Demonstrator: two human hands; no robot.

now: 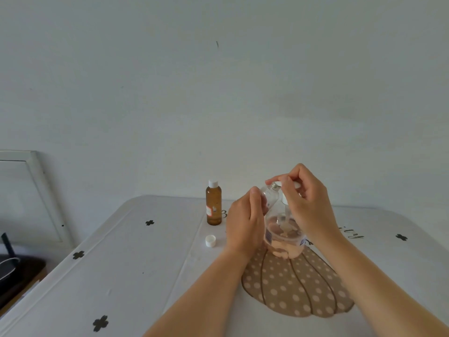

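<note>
Your left hand (245,222) grips a tilted clear bottle (269,195). Your right hand (308,203) curls round the pink-filled pump bottle (284,242) at its head. Nearby: upright amber bottle (213,205), loose ribbed cap (210,240).

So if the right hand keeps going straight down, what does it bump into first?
The right hand meets the white pump head first; its fingers curl over it. Right below stands the pink pump bottle. The small clear bottle in the left hand looks off that line, though depth is hard to judge.
</note>
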